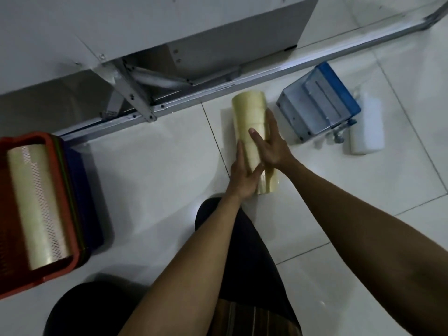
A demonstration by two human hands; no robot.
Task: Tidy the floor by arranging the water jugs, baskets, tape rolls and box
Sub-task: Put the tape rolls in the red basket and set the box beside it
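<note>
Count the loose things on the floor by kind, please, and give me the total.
Tape roll stacks: 2, one in both hands, one in the baskets
Basket stacks: 1, red on top
Blue box: 1
White jug: 1
Total: 5

I see a pale yellow, translucent stack of tape rolls on a glossy white tiled floor, a red basket with perforated sides nested over a dark blue one, a blue-edged grey box and a white jug.
</note>
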